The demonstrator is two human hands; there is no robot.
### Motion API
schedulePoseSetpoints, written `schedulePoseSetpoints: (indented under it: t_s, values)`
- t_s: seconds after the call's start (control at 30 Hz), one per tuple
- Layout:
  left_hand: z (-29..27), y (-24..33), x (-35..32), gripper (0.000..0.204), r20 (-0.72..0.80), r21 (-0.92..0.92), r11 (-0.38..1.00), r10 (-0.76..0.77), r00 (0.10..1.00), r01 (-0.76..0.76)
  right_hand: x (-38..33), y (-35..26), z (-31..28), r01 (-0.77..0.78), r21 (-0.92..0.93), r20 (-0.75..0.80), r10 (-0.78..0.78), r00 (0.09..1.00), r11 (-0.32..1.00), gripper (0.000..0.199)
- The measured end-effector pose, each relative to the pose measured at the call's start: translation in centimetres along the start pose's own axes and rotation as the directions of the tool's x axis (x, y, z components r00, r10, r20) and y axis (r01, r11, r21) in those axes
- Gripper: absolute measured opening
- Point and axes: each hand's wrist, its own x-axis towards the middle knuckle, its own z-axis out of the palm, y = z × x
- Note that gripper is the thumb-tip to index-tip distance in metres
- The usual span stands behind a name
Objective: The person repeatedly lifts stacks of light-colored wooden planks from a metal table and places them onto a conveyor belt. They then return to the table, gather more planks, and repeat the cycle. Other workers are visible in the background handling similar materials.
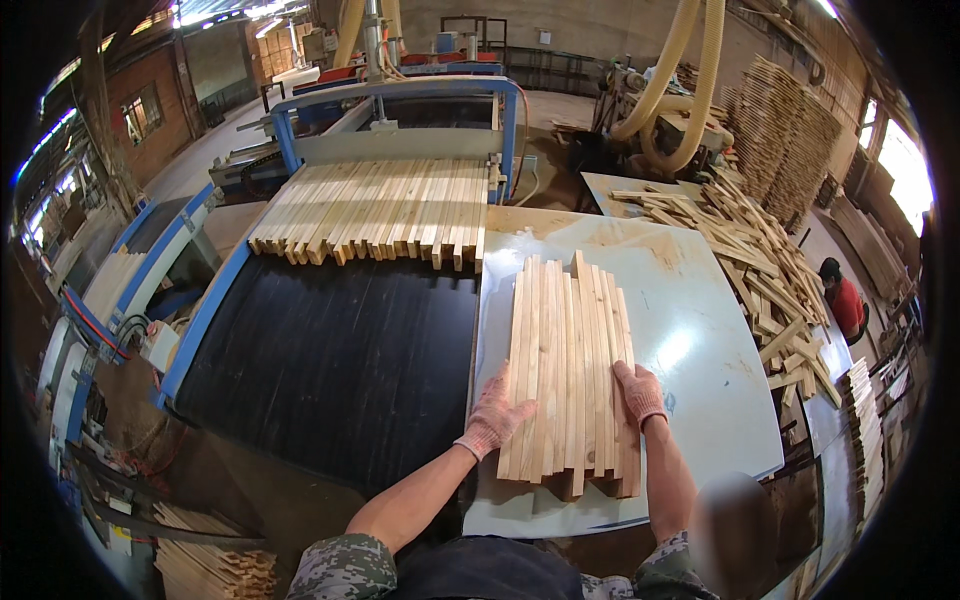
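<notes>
A bundle of pale wooden strips (565,375) lies side by side on the grey-white tabletop (700,400), their ends uneven. My left hand (495,415), in a pinkish work glove, presses against the bundle's left side with its thumb over the top. On the opposite side my right hand (640,390), gloved alike, clasps the outer strips. Together the hands squeeze the bundle between them. Left of the table, a row of similar wooden strips (375,205) rests across the far part of a black conveyor belt (330,360).
A blue machine frame (400,88) spans the belt's far end. Loose wooden pieces (760,270) are heaped at the right, near a seated person in red (845,305). Tall wood stacks (785,140) stand behind. More strips (215,560) lie at lower left.
</notes>
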Motion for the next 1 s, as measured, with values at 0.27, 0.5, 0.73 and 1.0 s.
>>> schedulePoseSetpoints:
  t_s: [0.27,0.5,0.73,1.0]
  values:
    - [-0.1,0.6,0.0,0.112,0.012,0.003,1.0,-0.024,1.0,0.024,-0.3,-0.5,-0.6,-0.032,0.044,0.029,0.031,0.999,0.998,0.066]
    - [0.0,0.3,0.0,0.112,0.005,0.017,1.0,-0.025,1.0,0.025,-0.3,-0.3,-0.4,-0.018,0.025,0.024,0.017,1.0,1.0,0.069]
    - [0.0,0.5,0.0,0.111,0.006,-0.009,1.0,-0.015,1.0,0.015,0.2,0.4,-0.1,0.013,0.001,-0.014,-0.013,1.0,1.0,0.065]
    - [0.0,0.3,-0.1,0.111,0.0,-0.03,1.0,-0.005,1.0,0.005,-0.7,-0.7,-0.7,-0.043,0.043,0.041,0.041,0.998,0.998,0.065]
